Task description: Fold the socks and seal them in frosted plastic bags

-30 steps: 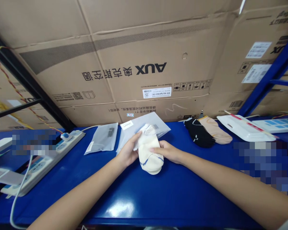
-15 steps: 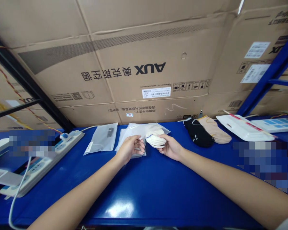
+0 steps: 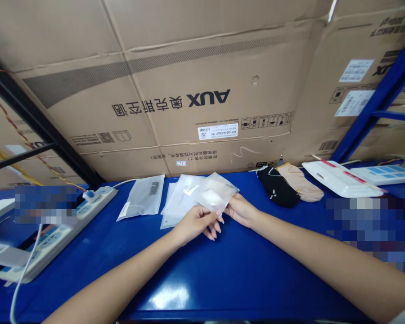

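Note:
A frosted clear bag (image 3: 219,186) with something whitish inside is held up over the blue table. My left hand (image 3: 200,223) pinches its lower edge between thumb and fingers. At the bag's right side my right hand (image 3: 242,209) grips the edge, its fingertips partly hidden behind the bag. Flat frosted bags (image 3: 177,204) lie just left of and behind the held one. Farther left rests another frosted bag (image 3: 143,196) with a dark printed patch.
A black sock (image 3: 279,188) and a beige sock (image 3: 302,182) lie to the right, near a white tray (image 3: 340,180) with a red-and-white stick across it. A power strip (image 3: 57,234) runs along the left. Large cardboard (image 3: 189,58) stands behind the blue table (image 3: 222,279).
The cream cloth bundle with a blue line is no longer bare in my right hand; a whitish shape now shows inside the bag. My left hand has moved right and closed on the bag's edge.

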The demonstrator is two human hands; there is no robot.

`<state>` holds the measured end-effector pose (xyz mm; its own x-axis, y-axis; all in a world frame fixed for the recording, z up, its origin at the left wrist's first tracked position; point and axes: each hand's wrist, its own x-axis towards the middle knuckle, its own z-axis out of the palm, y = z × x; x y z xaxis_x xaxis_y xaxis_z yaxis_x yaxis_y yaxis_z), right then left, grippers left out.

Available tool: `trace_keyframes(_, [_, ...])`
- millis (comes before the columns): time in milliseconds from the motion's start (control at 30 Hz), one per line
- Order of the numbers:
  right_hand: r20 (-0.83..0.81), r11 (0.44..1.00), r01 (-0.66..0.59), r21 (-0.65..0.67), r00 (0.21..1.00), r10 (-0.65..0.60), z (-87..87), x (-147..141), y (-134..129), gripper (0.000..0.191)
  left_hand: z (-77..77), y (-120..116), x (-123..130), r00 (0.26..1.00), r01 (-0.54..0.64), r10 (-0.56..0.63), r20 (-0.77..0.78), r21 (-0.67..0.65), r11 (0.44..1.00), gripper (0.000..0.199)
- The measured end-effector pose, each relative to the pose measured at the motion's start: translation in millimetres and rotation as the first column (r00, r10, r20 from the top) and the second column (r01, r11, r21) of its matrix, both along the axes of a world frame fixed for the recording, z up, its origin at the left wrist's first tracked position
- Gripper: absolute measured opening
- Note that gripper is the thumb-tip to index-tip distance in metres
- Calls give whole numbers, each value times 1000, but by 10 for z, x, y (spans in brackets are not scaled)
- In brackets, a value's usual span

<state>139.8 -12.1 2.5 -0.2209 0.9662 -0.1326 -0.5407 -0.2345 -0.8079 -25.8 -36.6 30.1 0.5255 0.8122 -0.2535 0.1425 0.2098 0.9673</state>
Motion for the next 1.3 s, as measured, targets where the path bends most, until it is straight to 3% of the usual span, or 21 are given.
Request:
trace_keyframes(167, [-92,995,-44,-86,995,36,99,71,34,15,17,37,-31,967,-253,246,71,113,961,41])
trace_keyframes(233, [-88,994,-40,-105,996,31,104,100,63,14,38,55,-59,951,-304,293,98,135,943,37])
trace_keyframes(367, [-75,998,-16,-59,997,11,59,100,67,13,-14,51,-53,965,-257,243,100,152,955,36])
trace_keyframes(533, [14,983,-139,120,990,138,30,67,-32,32,-133,-9,-12,999,-37,36,13,67,997,30])
trace_keyframes(633, [46,973,-156,172,988,150,40,99,-43,38,-101,6,-71,994,81,-78,71,-43,996,36])
trace_keyframes(700, [44,971,-151,188,988,145,57,144,-23,42,-43,70,-141,987,52,-32,159,-121,991,42])
trace_keyframes(800, [102,959,-186,216,981,168,83,222,3,49,63,212,-244,929,-160,225,293,-228,960,35])
trace_keyframes(867, [200,941,-248,231,958,204,88,256,0,53,122,284,-286,895,-151,263,361,-311,938,46])
trace_keyframes(933, [288,921,-322,218,923,255,81,259,-20,52,150,305,-295,891,-74,222,397,-354,932,62])
trace_keyframes(1033, [307,919,-364,149,901,307,55,209,-54,44,118,252,-253,923,-125,216,318,-282,951,58])
trace_keyframes(1133, [238,949,-299,100,933,269,31,143,-74,39,51,170,-178,943,-219,247,221,-143,965,51])
trace_keyframes(1300, [240,962,-234,140,951,196,26,76,-90,42,7,153,-126,934,-268,280,220,-82,960,50])
